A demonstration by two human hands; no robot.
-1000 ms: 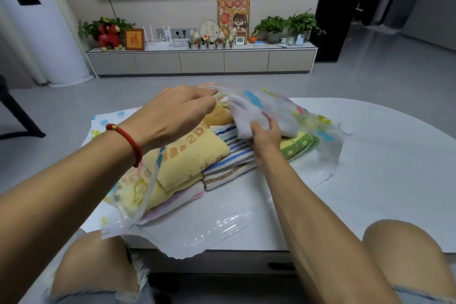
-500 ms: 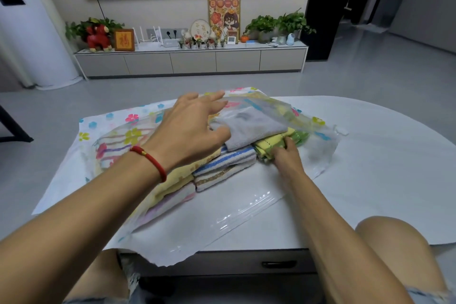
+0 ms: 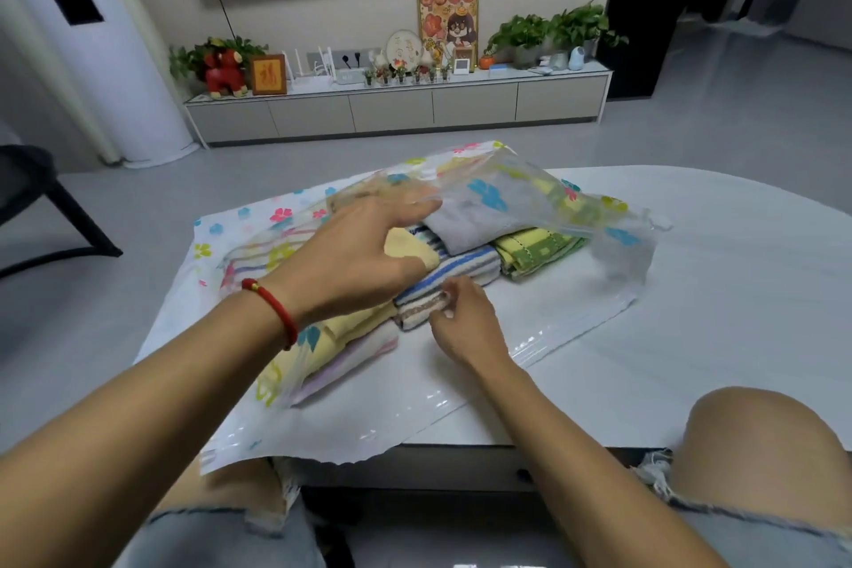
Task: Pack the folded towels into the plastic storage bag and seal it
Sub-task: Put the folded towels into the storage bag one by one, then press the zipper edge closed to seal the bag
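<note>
Left hand (image 3: pixel 350 258) lies flat, fingers spread, on the yellow towel (image 3: pixel 410 250) inside the floral storage bag (image 3: pixel 488 189), while right hand (image 3: pixel 465 318) just beside it pinches the striped towel (image 3: pixel 465 274)

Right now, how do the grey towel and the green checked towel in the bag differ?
The grey towel is plain; the green towel has a checked yellow-green pattern. The grey towel lies on top of the blue striped towel; the green towel lies lower, to the right of that pile. The left hand is near the grey towel, not the green towel. Both are folded under the bag's flowered top sheet.
</note>
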